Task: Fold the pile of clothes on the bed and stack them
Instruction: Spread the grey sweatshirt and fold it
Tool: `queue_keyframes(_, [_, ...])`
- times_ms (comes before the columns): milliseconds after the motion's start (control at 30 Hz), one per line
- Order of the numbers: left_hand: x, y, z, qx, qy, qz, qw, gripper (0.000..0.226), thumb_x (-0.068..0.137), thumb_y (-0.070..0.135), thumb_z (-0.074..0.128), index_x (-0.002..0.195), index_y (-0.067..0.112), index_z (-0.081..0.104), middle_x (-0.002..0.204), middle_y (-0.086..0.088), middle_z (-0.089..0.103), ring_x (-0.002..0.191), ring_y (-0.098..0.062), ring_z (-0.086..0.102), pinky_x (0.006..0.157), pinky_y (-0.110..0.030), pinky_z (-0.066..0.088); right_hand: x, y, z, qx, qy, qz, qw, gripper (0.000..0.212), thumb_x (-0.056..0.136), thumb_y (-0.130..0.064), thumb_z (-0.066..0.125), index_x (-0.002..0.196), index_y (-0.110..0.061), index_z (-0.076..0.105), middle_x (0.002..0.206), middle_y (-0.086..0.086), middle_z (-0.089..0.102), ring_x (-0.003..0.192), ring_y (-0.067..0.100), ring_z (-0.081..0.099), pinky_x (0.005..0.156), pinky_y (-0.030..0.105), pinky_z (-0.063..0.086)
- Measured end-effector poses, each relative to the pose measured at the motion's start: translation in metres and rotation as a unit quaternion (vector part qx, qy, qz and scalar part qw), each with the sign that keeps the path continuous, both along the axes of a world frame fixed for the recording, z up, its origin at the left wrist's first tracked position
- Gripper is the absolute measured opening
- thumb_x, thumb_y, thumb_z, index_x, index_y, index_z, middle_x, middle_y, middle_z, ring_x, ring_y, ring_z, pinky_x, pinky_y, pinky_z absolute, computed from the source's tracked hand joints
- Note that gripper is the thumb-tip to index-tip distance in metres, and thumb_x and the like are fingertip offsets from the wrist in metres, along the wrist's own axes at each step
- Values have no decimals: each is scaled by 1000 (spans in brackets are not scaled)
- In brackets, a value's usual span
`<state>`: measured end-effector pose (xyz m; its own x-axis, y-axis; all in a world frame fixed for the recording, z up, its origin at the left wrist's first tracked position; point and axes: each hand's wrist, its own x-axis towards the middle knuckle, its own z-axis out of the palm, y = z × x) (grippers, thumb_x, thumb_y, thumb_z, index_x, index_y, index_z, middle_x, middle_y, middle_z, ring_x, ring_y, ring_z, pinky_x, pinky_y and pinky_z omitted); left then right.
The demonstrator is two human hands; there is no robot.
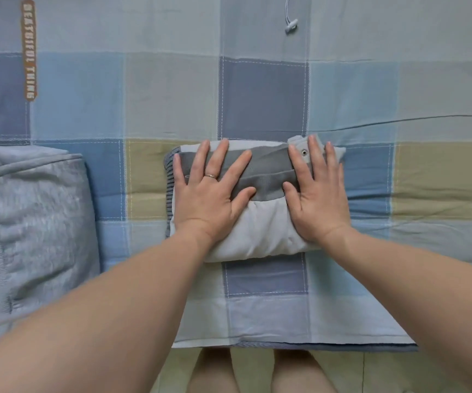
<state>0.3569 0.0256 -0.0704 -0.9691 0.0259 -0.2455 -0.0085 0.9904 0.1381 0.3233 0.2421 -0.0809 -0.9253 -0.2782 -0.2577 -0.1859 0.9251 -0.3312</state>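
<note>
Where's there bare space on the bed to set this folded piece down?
Bare checked cover lies right of the folded garment and beyond it, up to the white cord. Left is crowded: grey clothes fill that edge.

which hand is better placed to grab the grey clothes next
Left, likely: the left hand presses the folded garment on the side nearer the grey clothes; the right hand is farther.

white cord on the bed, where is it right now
In the head view the white cord lies at the far top edge of the checked bedspread, right of centre, well beyond the folded garment.
</note>
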Motion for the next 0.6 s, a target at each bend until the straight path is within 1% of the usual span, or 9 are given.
queue_keyframes(67, [2, -1, -11, -5, 35, 3, 999, 62, 94, 69, 30, 152, 49, 25, 165, 6, 25, 152, -24, 15, 119, -55, -8, -1, 2, -15, -18, 34, 6, 999, 65, 95, -46, 39, 156, -26, 28, 166, 10, 17, 152, 40, 8, 120, 63, 12])
queue_keyframes(133, [0, 1, -7, -5, 19, 6, 1000, 62, 94, 70, 28, 152, 49, 25, 165, 6, 26, 152, -23, 15, 118, -54, -8, -3, 2, -12, -7, 32, 13, 999, 64, 95, -46, 38, 155, -26, 28, 165, 12, 18, 151, 42, 10, 119, 64, 12])
queue_keyframes(200, [-3, 1, 10, -4, -27, 8, 1000, 62, 95, 71, 24, 153, 51, 20, 167, 7, 19, 154, -22, 8, 119, -55, -8, -5, 0, 4, 9, -2, 9, 1000, 66, 95, -50, 35, 156, -28, 26, 166, 11, 15, 152, 40, 8, 119, 64, 13])
queue_keyframes(267, [-6, -1, 26, 10, -57, 9, 998, 64, 95, 72, 23, 155, 52, 15, 169, 6, 8, 155, -22, 0, 120, -58, -7, -6, 0, 22, -4, -40, -7, 999, 71, 93, -56, 32, 158, -30, 20, 168, 8, 9, 153, 36, 4, 121, 60, 14])
queue_keyframes(367, [0, -5, 50, 24, -60, 39, 997, 77, 88, 78, 33, 156, 47, 15, 169, 2, 3, 155, -26, 0, 121, -59, -1, 0, 10, 49, -68, -99, -80, 989, 91, 83, -69, 38, 160, -31, 7, 168, 2, -1, 155, 26, 3, 123, 50, 14])
queue_keyframes(433, [9, -6, 61, 36, -65, 114, 991, 92, 82, 82, 41, 158, 42, 10, 169, 1, 2, 155, -28, 1, 121, -57, 2, 10, 26, 62, -100, -167, -161, 967, 109, 75, -76, 52, 160, -32, -1, 168, -1, 0, 154, 22, 6, 124, 43, 13])
queue_keyframes(467, [15, -9, 65, 54, -65, 171, 982, 98, 79, 82, 45, 159, 39, 9, 169, -1, 2, 154, -28, 3, 121, -55, 4, 14, 32, 67, -121, -212, -199, 949, 117, 71, -75, 62, 160, -30, -1, 168, -1, 5, 154, 20, 10, 124, 41, 14])
queue_keyframes(533, [25, -15, 69, 136, -62, 293, 944, 103, 79, 75, 57, 160, 32, 8, 168, -4, 8, 153, -29, 11, 121, -50, 11, 17, 42, 75, -167, -284, -256, 909, 122, 64, -69, 76, 159, -25, 13, 162, -1, 27, 148, 17, 27, 122, 39, 24])
queue_keyframes(600, [28, -20, 68, 279, -73, 395, 872, 102, 83, 58, 70, 160, 25, 11, 163, -6, 24, 148, -27, 27, 116, -38, 23, 15, 46, 78, -199, -321, -287, 880, 106, 70, -54, 84, 154, -25, 27, 145, -7, 45, 135, 14, 45, 113, 34, 36])
